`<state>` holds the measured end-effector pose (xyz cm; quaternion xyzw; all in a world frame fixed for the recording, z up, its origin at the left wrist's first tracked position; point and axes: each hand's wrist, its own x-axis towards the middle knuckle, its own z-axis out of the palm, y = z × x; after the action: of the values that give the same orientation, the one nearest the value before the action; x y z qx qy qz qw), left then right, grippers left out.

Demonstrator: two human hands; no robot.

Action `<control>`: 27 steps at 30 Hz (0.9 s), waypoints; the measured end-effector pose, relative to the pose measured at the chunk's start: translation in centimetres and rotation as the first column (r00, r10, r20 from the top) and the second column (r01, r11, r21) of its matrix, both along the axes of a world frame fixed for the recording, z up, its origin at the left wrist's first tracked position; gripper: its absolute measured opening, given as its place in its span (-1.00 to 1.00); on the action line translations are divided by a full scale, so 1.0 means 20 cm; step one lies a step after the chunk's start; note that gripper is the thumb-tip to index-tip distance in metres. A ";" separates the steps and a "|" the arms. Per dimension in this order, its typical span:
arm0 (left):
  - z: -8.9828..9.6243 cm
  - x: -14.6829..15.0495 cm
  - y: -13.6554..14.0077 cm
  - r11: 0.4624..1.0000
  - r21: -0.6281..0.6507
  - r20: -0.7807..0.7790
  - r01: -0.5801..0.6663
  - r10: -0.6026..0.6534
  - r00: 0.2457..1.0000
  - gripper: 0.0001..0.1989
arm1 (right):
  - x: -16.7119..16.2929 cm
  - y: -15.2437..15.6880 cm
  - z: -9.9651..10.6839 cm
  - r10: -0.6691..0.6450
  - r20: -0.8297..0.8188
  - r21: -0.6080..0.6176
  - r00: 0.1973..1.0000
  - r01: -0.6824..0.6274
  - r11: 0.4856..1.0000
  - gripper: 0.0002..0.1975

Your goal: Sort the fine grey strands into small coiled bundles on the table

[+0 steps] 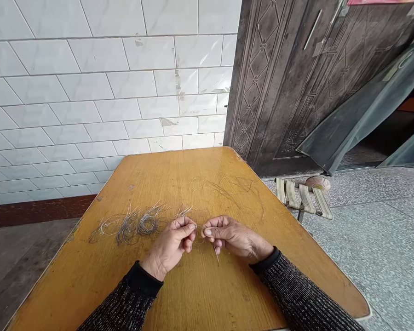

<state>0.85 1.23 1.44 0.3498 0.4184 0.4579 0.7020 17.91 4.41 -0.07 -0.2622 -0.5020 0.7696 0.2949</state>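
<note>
Over the middle of the wooden table (pixel 207 294), my left hand (pixel 177 239) and my right hand (pixel 231 235) face each other a short gap apart. Both are closed in a pinch on a thin wire (pixel 217 256), whose end hangs below my right fingers; a faint loop shows between the hands. Just left of my left hand lie coiled bundles of wire (pixel 147 224), silvery grey with loose ends sticking up. Loose thin strands (pixel 227 186) spread over the table beyond my right hand. The exact grip at the fingertips is too small to make out.
A white tiled wall (pixel 100 87) stands behind the table on the left. To the right are a dark carved door (pixel 279 82) and a grey-green curtain (pixel 362 110). A striped folding stool (pixel 303 197) stands on the speckled floor beside the table's right edge.
</note>
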 end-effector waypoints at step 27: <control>0.00 -0.03 0.00 0.999 -0.021 0.093 -0.039 0.041 0.995 -0.81 | -0.02 -0.03 -0.01 0.108 -0.184 -0.022 0.977 -0.114 0.993 -0.76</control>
<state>0.18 1.29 1.53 0.3126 0.3964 0.4838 0.7149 17.58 3.90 -0.17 -0.1667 -0.4740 0.8139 0.2918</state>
